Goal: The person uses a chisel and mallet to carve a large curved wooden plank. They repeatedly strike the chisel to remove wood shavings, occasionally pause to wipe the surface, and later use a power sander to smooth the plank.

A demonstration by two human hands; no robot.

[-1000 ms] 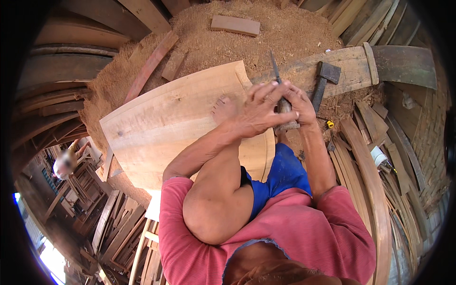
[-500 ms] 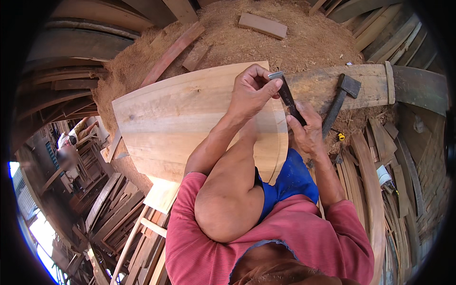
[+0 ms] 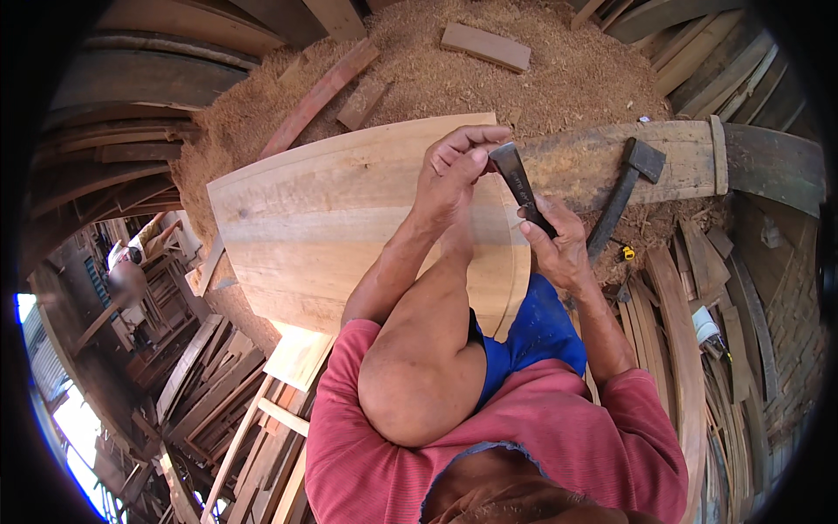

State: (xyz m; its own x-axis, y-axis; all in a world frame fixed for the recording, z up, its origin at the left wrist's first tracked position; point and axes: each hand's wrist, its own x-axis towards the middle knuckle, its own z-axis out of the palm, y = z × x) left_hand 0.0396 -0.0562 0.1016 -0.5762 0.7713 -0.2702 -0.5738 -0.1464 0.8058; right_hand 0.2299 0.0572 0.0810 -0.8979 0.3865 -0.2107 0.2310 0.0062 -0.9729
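Note:
My right hand (image 3: 563, 244) grips the lower end of a dark flat metal blade (image 3: 521, 185), which tilts up and to the left. The blade widens toward its upper end, where a bevelled edge shows. At that end, my left hand (image 3: 452, 170) has its index finger stretched along the tip and its thumb apart from it; whether it touches the metal is hard to tell. Beneath both hands lies a broad pale wooden panel (image 3: 305, 218) with a curved outline. A dark block-headed hammer (image 3: 644, 161) rests to the right, its handle pointing down toward my right hand.
A thick weathered plank (image 3: 672, 162) extends right under the hammer. Wood shavings (image 3: 410, 87) cover the far ground, with a loose board (image 3: 485, 47) on them. A yellow tape measure (image 3: 628, 253) lies near stacked timber (image 3: 672, 323). Another person (image 3: 128, 271) is at far left.
My left thumb has come off the blade's upper end and my index finger has straightened. The blade has turned to show more of its broad face.

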